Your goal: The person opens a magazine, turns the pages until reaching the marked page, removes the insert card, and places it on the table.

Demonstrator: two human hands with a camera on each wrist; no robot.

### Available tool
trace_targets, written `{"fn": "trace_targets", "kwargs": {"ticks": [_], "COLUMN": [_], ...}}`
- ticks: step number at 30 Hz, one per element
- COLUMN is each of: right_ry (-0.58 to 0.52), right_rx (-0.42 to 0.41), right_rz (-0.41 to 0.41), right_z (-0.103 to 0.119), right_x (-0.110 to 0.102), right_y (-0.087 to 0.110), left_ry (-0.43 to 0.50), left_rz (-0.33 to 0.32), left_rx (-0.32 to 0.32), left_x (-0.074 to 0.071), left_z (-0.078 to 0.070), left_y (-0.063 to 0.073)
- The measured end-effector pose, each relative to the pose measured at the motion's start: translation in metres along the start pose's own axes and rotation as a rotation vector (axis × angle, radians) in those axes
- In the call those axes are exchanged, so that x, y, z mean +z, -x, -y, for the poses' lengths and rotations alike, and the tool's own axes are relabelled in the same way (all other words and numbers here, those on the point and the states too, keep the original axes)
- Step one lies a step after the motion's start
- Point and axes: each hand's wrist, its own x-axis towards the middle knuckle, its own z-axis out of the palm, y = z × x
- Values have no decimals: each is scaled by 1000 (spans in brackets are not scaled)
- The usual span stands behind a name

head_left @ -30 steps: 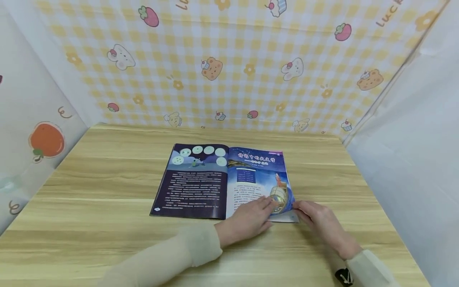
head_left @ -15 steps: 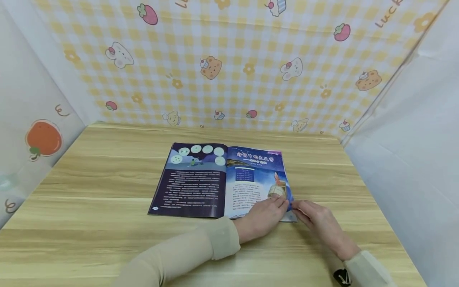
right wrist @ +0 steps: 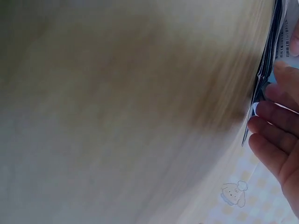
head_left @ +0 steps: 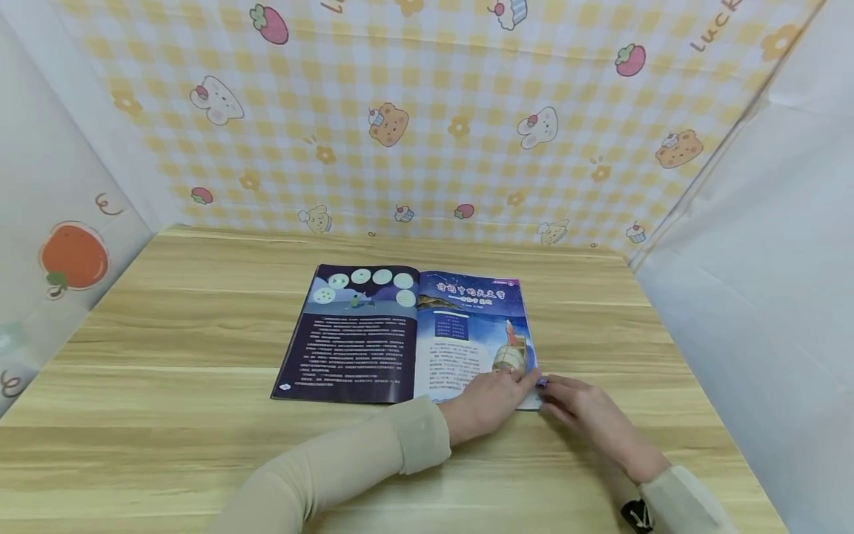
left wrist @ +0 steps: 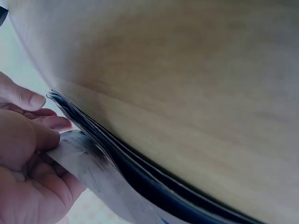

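Note:
An open magazine (head_left: 351, 354) lies on the wooden table, with a dark left page and a blue and white right page (head_left: 451, 363). My left hand (head_left: 483, 404) rests on the lower right part of that page, reaching across from the left. At the page's lower outer corner, the thumb and fingers of my right hand (head_left: 597, 423) pinch the page edge. In the left wrist view a page (left wrist: 93, 172) bows away from the stack beside the left hand (left wrist: 30, 172). The right wrist view has the right hand (right wrist: 282, 116) against the magazine's edge (right wrist: 264, 70).
The wooden table (head_left: 200, 437) extends around the magazine. A yellow checked cloth (head_left: 427, 148) with cartoon prints hangs behind it. White cloth walls (head_left: 760, 282) stand at both sides. A small black item (head_left: 637, 514) is by the right sleeve.
My left hand has slid right to the page's lower outer corner, close to the right hand. The right hand stays at that corner. The head view has shifted slightly.

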Motion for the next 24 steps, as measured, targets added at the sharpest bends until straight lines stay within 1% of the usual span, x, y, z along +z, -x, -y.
{"fn": "trace_targets", "kwargs": {"ticks": [3, 5, 9, 12, 17, 19, 21, 24], "right_ry": [0, -2, 3, 13, 58, 62, 51, 27], "right_rx": [-10, -14, 4, 22, 36, 29, 11, -8], "right_rz": [43, 56, 92, 114, 87, 90, 114, 169], "right_z": [0, 0, 0, 1, 3, 4, 4, 4], "right_x": [0, 0, 0, 1, 2, 2, 2, 2], "right_y": [-1, -2, -3, -5, -9, -10, -11, -13], "left_ry": [50, 72, 114, 163, 246, 259, 213, 84], "left_rz": [-23, -35, -32, -30, -72, -81, -82, -73], "left_rx": [18, 29, 27, 19, 14, 9, 4, -22], "left_x": [0, 1, 0, 0, -2, -3, -5, -8], "left_z": [3, 4, 7, 10, 15, 17, 19, 24], "left_y": [0, 0, -1, -2, -3, -3, -2, -1]}}
